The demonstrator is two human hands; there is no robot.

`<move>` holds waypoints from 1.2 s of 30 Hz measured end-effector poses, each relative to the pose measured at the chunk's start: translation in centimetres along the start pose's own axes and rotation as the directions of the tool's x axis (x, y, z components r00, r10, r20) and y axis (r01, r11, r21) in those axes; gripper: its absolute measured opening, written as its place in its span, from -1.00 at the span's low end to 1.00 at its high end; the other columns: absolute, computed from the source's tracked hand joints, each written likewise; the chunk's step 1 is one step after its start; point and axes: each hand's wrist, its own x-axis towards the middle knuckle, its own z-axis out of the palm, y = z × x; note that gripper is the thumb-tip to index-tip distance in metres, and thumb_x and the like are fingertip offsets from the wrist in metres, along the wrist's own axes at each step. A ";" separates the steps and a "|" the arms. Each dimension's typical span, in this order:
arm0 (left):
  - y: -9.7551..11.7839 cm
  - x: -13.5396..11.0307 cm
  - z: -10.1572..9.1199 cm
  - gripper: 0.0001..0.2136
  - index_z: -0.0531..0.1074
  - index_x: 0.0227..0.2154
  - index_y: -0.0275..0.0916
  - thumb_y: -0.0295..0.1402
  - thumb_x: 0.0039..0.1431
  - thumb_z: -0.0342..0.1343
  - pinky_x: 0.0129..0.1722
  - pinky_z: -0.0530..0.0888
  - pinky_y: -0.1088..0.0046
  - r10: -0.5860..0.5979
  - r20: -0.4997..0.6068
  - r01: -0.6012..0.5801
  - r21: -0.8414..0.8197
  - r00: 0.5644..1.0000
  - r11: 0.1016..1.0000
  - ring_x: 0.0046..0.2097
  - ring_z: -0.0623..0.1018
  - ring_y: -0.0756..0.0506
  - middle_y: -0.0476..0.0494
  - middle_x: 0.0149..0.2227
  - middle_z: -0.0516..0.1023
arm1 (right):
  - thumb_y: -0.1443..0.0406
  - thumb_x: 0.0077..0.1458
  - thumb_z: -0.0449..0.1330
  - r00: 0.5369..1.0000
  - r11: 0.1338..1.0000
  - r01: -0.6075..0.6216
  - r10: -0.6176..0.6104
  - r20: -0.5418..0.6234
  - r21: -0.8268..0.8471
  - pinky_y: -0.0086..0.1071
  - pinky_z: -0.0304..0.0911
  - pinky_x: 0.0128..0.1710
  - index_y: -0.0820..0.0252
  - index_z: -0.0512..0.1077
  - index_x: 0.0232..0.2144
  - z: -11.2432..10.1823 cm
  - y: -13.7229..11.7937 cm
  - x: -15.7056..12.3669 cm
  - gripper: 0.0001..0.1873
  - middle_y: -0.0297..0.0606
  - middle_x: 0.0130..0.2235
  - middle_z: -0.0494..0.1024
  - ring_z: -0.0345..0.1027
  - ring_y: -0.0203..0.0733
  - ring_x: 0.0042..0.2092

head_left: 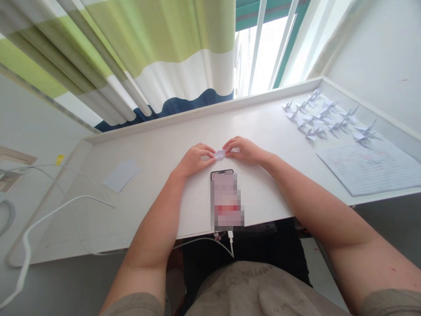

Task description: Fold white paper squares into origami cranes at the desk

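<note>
A small piece of folded white paper point(219, 154) is pinched between my two hands, just above the middle of the white desk point(158, 210). My left hand point(196, 159) grips its left edge between thumb and fingers. On the opposite edge, my right hand point(245, 150) holds it the same way. The exact folds are too small to make out. Directly below the paper, toward me, lies a phone point(226, 197) with its screen blurred out and a white charging cable point(230, 239) plugged into its lower end.
Several folded paper cranes point(335, 118) stand at the back right. Nearer on that side lies a sheet of written paper point(371, 169). A stack of white paper squares point(121, 175) rests at the left, beside loose white cables point(66, 204). A raised ledge point(204, 109) borders the desk's back.
</note>
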 end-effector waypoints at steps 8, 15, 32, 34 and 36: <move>-0.6 0.1 -0.4 -0.83 0.69 -0.38 -0.05 -0.17 0.29 0.30 0.15 0.54 0.04 0.021 0.035 -0.021 -0.010 0.999 1.000 -0.03 0.65 -0.23 -0.18 -0.14 0.75 | 0.22 0.21 0.39 1.000 1.000 -0.003 0.003 -0.011 -0.001 0.09 0.30 0.23 0.02 0.70 -0.37 0.0 0.7 0.0 -0.90 -0.19 -0.06 0.72 0.51 0.07 0.07; -1.1 0.2 -0.3 -0.85 0.59 -0.32 -0.16 -0.33 0.39 0.18 0.18 0.49 0.10 -0.006 0.089 -0.005 0.115 0.996 0.993 0.02 0.59 -0.20 -0.18 -0.09 0.69 | 0.18 0.20 0.37 1.000 0.999 0.027 -0.027 -0.004 -0.020 0.07 0.35 0.19 0.05 0.68 -0.35 -0.1 1.5 0.1 -0.87 -0.16 -0.07 0.69 0.50 0.10 0.04; -0.6 -0.2 -0.5 -0.92 0.63 -0.26 -0.12 -0.34 0.35 0.23 0.26 0.42 0.03 0.023 0.076 -0.037 0.183 0.997 0.982 0.13 0.51 -0.24 -0.15 0.00 0.68 | 0.29 0.26 0.32 0.986 0.981 0.165 -0.163 0.026 -0.105 0.16 0.32 0.28 -0.06 0.70 -0.03 -0.1 0.1 0.1 -0.73 -0.19 0.13 0.66 0.49 0.11 0.17; -0.6 -0.2 -0.5 -0.94 0.63 -0.23 -0.10 -0.35 0.32 0.25 0.26 0.43 0.05 0.012 0.067 -0.022 0.154 0.998 0.988 0.13 0.53 -0.24 -0.14 0.00 0.69 | 0.26 0.27 0.33 0.989 0.979 0.144 -0.140 0.039 -0.145 0.17 0.33 0.26 -0.03 0.72 -0.11 0.0 0.4 0.2 -0.81 -0.17 0.08 0.69 0.49 0.12 0.15; -0.6 -0.2 -0.5 -0.93 0.64 -0.21 -0.10 -0.35 0.32 0.25 0.24 0.45 0.07 -0.010 0.057 0.003 0.122 0.998 0.993 0.10 0.54 -0.22 -0.13 -0.03 0.69 | 0.24 0.27 0.34 0.992 0.975 0.128 -0.124 0.037 -0.180 0.18 0.31 0.27 -0.02 0.72 -0.19 0.1 0.5 0.2 -0.87 -0.17 0.07 0.69 0.48 0.13 0.15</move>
